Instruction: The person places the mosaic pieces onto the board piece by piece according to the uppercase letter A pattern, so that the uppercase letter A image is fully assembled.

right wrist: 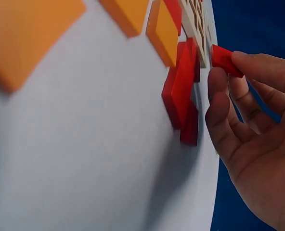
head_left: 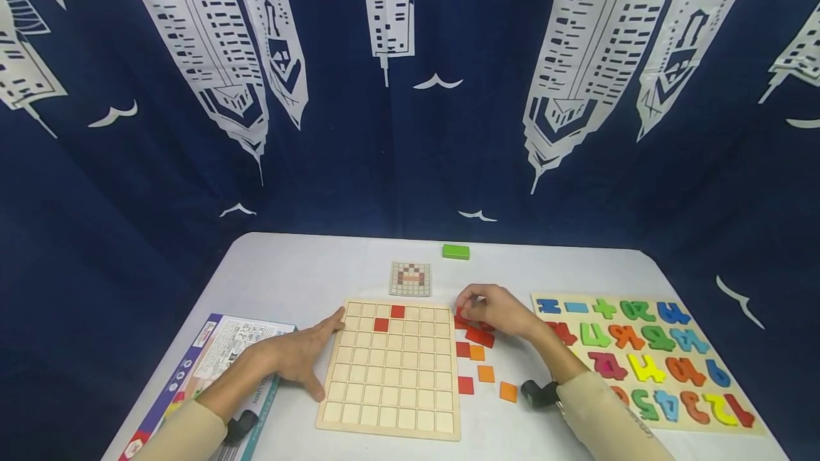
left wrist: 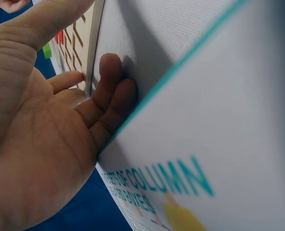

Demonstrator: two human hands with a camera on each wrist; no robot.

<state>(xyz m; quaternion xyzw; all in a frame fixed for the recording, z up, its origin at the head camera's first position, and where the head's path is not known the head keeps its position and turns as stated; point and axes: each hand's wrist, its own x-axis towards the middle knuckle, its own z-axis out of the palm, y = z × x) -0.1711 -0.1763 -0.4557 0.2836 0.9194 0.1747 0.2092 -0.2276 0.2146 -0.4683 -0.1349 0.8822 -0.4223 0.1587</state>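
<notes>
A wooden grid board lies flat on the table, with two red square tiles set in cells of its upper rows. My left hand rests at the board's left edge, thumb and fingers spread apart. In the left wrist view, the fingers of the left hand are loosely extended. Over the board's top right corner, my right hand pinches a red tile between thumb and fingertips. Below that hand are several loose red tiles and orange tiles.
A small pattern card lies beyond the board, with a green block to its right. On the far right is a number puzzle board. A printed box sits under the left forearm. A dark patterned curtain hangs behind the table.
</notes>
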